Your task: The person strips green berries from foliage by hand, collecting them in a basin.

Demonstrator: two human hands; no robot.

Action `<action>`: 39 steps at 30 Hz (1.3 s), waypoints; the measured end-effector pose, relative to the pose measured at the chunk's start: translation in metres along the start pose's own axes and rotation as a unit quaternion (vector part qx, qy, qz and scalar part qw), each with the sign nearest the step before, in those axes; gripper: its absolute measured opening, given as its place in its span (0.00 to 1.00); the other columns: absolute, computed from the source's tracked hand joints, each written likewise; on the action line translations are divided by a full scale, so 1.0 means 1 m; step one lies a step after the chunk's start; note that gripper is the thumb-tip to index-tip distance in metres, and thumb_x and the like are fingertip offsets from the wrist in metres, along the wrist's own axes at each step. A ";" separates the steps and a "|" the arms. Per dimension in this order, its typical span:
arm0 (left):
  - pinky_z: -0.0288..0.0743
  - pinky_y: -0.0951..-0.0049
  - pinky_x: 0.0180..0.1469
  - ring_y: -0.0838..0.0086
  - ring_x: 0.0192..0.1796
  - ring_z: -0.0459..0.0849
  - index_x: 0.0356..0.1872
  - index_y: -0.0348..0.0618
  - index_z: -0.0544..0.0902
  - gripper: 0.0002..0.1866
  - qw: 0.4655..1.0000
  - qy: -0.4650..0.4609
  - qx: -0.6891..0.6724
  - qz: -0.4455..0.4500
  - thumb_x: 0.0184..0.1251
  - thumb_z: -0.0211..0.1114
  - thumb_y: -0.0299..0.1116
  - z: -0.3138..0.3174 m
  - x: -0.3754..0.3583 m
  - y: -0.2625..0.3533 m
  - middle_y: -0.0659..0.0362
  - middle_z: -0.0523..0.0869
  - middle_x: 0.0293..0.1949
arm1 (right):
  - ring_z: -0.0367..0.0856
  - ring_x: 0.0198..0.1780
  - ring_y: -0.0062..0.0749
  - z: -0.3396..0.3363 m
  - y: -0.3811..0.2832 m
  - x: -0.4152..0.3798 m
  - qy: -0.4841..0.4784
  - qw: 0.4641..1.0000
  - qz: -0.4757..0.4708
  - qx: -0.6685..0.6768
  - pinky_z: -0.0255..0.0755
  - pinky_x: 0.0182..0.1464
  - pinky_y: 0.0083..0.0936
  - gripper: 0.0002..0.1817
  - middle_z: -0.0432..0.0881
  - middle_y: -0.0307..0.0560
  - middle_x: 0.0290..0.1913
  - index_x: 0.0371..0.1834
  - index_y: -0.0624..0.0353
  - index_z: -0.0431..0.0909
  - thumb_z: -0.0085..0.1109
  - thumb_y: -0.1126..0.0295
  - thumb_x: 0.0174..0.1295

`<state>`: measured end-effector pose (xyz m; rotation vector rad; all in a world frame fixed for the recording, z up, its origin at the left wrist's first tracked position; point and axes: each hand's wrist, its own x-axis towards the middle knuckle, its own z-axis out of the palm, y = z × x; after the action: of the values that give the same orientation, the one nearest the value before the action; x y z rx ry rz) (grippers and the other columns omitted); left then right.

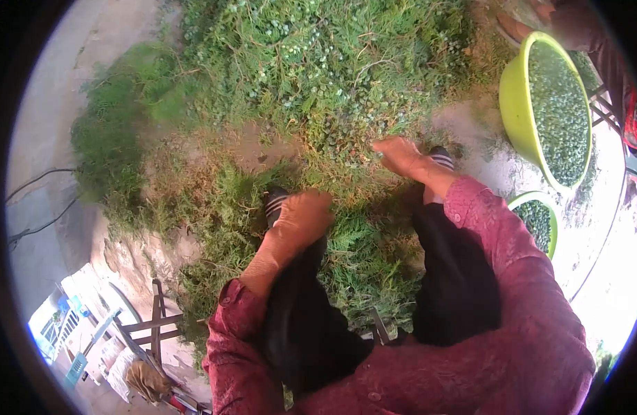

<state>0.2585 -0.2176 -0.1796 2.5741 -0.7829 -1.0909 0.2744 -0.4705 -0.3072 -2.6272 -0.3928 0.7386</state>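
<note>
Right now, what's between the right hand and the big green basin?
Head view: low green foliage with small berries covers the ground from the right hand toward the big green basin, then a pale bare patch of ground beside the basin.

No readable text, labels, brands, numbers or signs anywhere: none on the green basins (517, 97), none beside them on the maroon sleeves (512, 277).

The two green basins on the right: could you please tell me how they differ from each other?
The large basin sits farther away, and most of its rim shows; the small basin lies nearer, partly hidden behind the right sleeve. The large basin looks far wider than the small basin. Both are lime green and filled with small green berries.
</note>
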 end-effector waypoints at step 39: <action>0.72 0.80 0.28 0.83 0.25 0.75 0.47 0.41 0.75 0.22 0.918 0.172 -0.357 -0.002 0.50 0.69 0.33 0.054 0.072 0.002 0.60 0.79 0.32 | 0.75 0.47 0.36 0.001 -0.010 0.007 -0.259 0.507 0.106 0.815 0.69 0.52 0.34 0.37 0.76 0.48 0.44 0.50 0.62 0.71 0.47 0.37 0.54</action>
<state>0.2607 -0.2605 -0.2589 2.0358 -0.2214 -0.7024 0.2784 -0.4591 -0.3068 -0.5700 0.4153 1.0967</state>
